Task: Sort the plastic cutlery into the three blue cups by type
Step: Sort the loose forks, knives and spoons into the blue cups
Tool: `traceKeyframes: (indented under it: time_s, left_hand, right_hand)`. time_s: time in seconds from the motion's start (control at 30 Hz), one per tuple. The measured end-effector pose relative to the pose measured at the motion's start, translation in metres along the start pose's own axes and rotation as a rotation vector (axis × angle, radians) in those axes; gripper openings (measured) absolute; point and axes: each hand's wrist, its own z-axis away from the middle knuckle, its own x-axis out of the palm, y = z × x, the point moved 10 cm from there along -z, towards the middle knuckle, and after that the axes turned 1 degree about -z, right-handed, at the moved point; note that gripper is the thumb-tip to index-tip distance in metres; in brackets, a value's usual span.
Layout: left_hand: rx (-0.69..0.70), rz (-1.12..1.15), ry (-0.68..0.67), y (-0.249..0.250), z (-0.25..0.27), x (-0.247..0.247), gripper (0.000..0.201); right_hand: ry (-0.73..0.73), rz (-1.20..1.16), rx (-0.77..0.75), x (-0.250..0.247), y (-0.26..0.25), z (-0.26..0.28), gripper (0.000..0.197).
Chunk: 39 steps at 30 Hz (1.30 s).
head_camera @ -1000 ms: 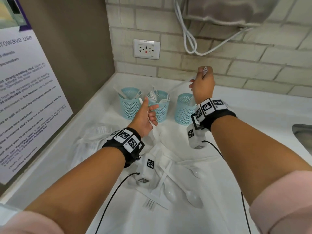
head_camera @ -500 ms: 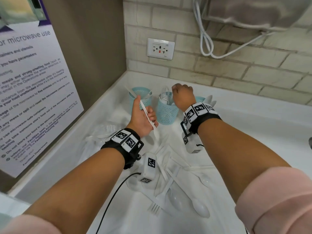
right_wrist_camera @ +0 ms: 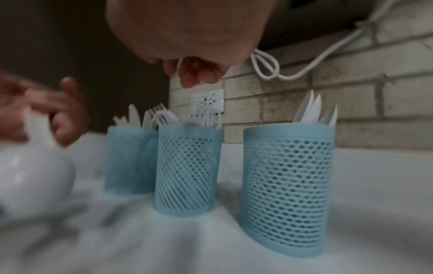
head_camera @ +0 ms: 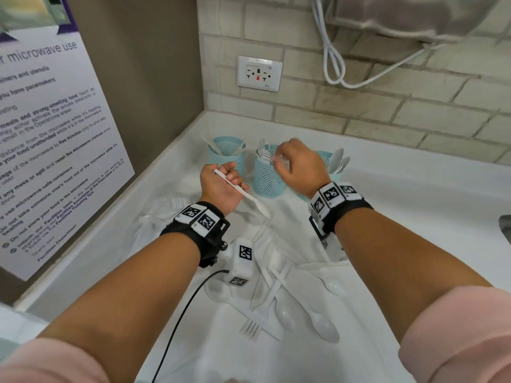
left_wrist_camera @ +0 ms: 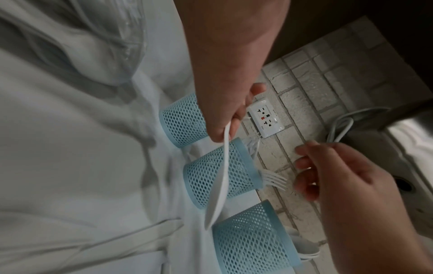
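Note:
Three blue mesh cups stand in a row by the back wall: the left cup [head_camera: 227, 157] with knives, the middle cup [head_camera: 267, 178] with forks and the right cup [right_wrist_camera: 288, 185] with spoons. My left hand [head_camera: 229, 178] grips a white plastic knife [head_camera: 244, 194] by its handle, in front of the left cup, blade pointing down to the right. My right hand [head_camera: 279, 158] hovers over the middle cup with relaxed fingers [left_wrist_camera: 302, 166] and nothing visibly in them. It hides most of the right cup in the head view.
Loose white forks and spoons [head_camera: 287, 308] lie on the white cloth [head_camera: 373, 217] under my forearms. A clear plastic bag [head_camera: 166, 214] lies at the left. A wall outlet [head_camera: 259, 73] and a hanging cord [head_camera: 334, 64] are behind the cups, and a sink edge [head_camera: 506, 228] is at the right.
My right hand came down from a raised position, where it held a fork, to the middle cup and no longer holds it. My left hand has kept the knife.

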Motion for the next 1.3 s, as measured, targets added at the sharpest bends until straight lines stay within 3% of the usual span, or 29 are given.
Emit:
traceKeyframes:
  time_s: [0.13,0.3,0.37,0.43,0.5,0.6,0.73,0.87,0.97,1.13,1.23,1.3]
  left_hand:
    - [0.020,0.057,0.084,-0.001,0.002,-0.002,0.041]
    - [0.015,0.129,0.142,-0.008,0.004,-0.003,0.034]
    - [-0.021,0.149,0.148,-0.015,0.005,-0.001,0.037]
    - [-0.060,0.145,0.138,-0.023,0.007,0.003,0.041]
    - [-0.092,0.082,0.120,-0.030,0.010,0.009,0.037]
    - [-0.162,-0.125,0.054,-0.040,0.016,0.021,0.026]
    - [-0.228,-0.533,-0.078,-0.049,0.027,0.032,0.025]
    - [-0.131,-1.096,-0.109,-0.040,0.028,0.027,0.009]
    - [-0.084,-1.519,-0.136,-0.038,0.029,0.023,0.014]
    - [-0.096,-2.063,-0.258,-0.039,0.036,0.015,0.041]
    - [-0.070,-2.207,-0.291,-0.034,0.042,0.009,0.047]
    - [-0.117,-2.209,-0.307,-0.032,0.043,-0.002,0.052]
  right_hand:
    - [-0.258,0.147,-0.110,0.025,-0.015,0.037,0.065]
    - [-0.400,0.215,-0.058,0.046,-0.014,0.067,0.042]
    - [-0.413,0.163,0.047,0.046,-0.007,0.068,0.038]
    - [-0.312,-0.083,0.240,0.035,0.010,0.062,0.030]
    - [-0.117,-0.415,0.438,0.018,0.031,0.057,0.020]
    - [0.117,-0.689,0.571,-0.008,0.053,0.050,0.009]
    - [0.406,-0.578,0.675,-0.061,0.090,0.041,0.015]
    - [0.632,-0.406,0.717,-0.117,0.116,0.039,0.032]
    - [0.555,-0.298,0.658,-0.122,0.120,0.033,0.031]
    - [0.220,-0.043,0.508,-0.079,0.108,0.026,0.033]
    - [-0.023,0.239,0.471,-0.044,0.105,0.030,0.039]
    - [-0.091,0.369,0.473,-0.034,0.105,0.034,0.040]
